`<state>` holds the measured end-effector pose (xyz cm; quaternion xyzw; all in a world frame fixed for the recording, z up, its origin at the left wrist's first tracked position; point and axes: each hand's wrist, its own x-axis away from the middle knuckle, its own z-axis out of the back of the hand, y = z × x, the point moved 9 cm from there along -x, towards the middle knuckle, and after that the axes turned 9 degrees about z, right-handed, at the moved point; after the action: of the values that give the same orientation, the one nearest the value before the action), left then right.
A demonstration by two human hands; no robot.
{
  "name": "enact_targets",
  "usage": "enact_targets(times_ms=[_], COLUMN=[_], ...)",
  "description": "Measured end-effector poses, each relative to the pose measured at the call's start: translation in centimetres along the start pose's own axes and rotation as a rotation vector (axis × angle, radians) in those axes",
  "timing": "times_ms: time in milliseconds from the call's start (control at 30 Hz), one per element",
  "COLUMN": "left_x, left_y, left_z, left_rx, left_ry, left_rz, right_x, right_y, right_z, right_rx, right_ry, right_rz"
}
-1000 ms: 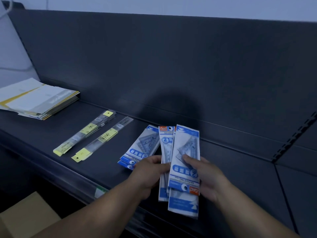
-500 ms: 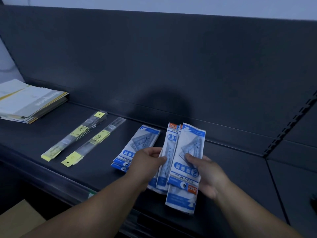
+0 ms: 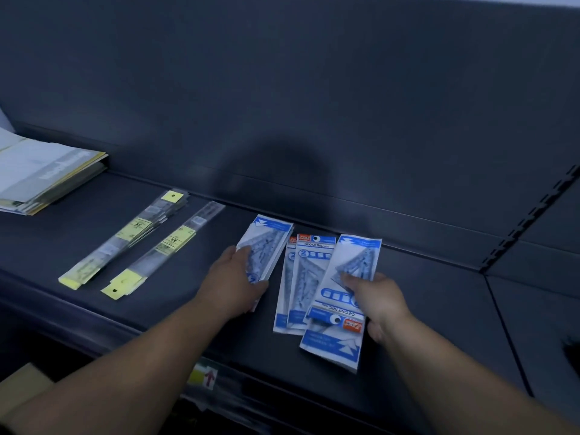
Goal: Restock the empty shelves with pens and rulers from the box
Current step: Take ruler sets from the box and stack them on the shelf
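On the shelf, at 9 o'clock, your left hand now grips the stack, likely adding one; your right hand pinches the other packs.

Dim, bluish light washes the dark shelf, and a soft rounded shadow falls on its back panel, thrown from behind the viewer. Wide-angle distortion bends the frame's edges; the price strip at the front lip is blurred.
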<state>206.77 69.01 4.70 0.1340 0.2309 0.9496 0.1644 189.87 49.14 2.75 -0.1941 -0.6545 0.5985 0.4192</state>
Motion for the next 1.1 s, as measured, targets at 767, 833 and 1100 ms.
enact_targets(times_ms=[767,833,1100], left_x=[5.9,5.9,6.5], left_y=[8.2,8.9,8.7], left_z=[-6.8,-6.6,-9.0], left_rx=[-0.029,-0.03,-0.302], left_ry=[-0.297,-0.354,-0.41], left_rz=[-0.33,-0.388,-0.434], right_x=[-2.1,-2.3,-2.9], right_y=[-3.2,-3.9,-4.8], right_z=[5.2,5.7,7.1], right_rx=[0.076,0.103,0.215], right_ry=[-0.007,-0.042,-0.204], right_rz=[-0.003,-0.001,0.008])
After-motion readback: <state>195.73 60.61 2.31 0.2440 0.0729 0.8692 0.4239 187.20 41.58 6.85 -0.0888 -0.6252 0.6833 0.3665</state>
